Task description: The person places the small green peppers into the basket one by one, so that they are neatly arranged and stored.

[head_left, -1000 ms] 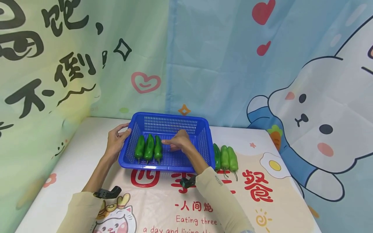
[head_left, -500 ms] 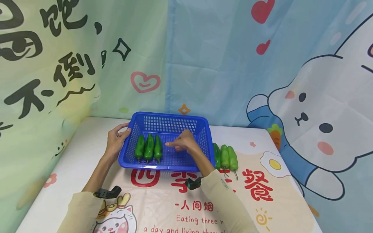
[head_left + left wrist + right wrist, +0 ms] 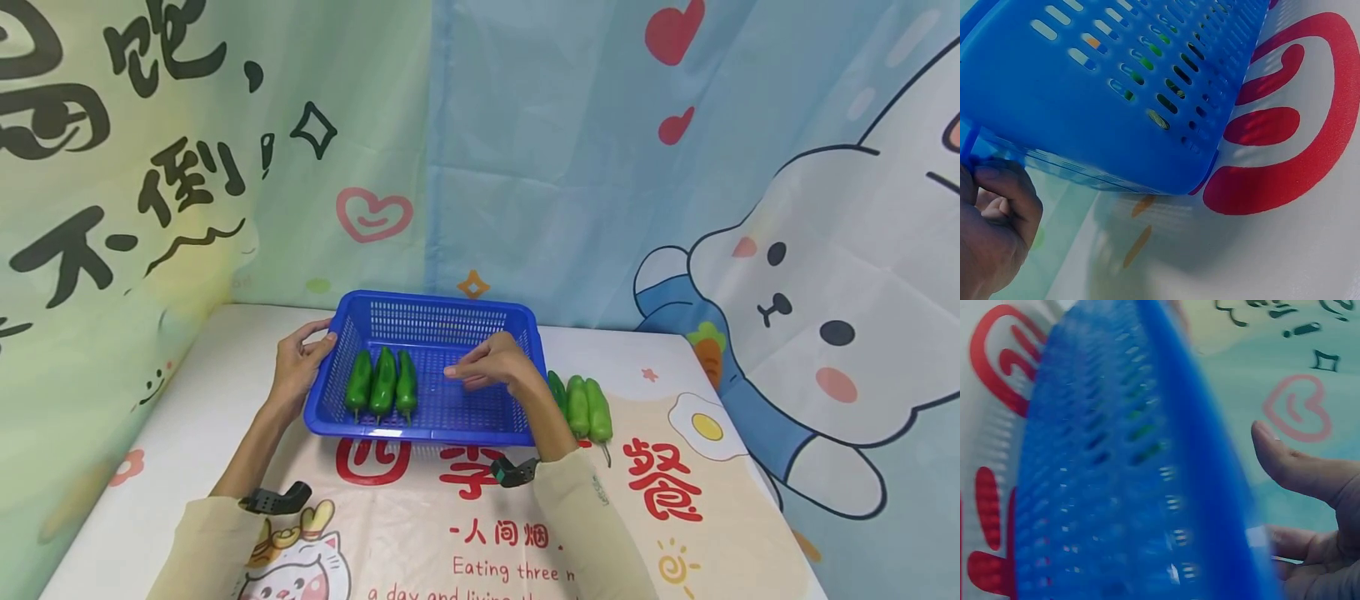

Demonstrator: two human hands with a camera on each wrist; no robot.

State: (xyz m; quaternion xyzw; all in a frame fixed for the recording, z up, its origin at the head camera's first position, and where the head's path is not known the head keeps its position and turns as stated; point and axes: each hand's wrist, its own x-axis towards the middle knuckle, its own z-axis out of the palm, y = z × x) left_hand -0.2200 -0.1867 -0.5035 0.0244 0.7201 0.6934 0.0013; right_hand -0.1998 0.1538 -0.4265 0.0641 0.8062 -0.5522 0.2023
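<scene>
A blue plastic basket (image 3: 457, 435) with slotted walls stands on the table, three dark green peppers (image 3: 383, 385) lying side by side in its left half. My left hand (image 3: 296, 367) grips the basket's left rim between thumb and fingers; the left wrist view shows those curled fingers (image 3: 1013, 194) on the rim. Over the right half of the basket hovers my right hand (image 3: 495, 365), holding nothing, thumb pointing left. In the right wrist view its thumb (image 3: 1300, 469) stands apart from the fingers, which the blurred basket wall partly hides.
Three more green peppers (image 3: 588, 407), two of them lighter, lie on the table just right of the basket, partly behind my right forearm. A printed cloth (image 3: 675, 483) covers the table front. A patterned curtain (image 3: 525, 167) hangs close behind the table.
My right hand has drawn away from the three peppers in the basket, moving right within it. The left hand, basket and peppers stay where they were.
</scene>
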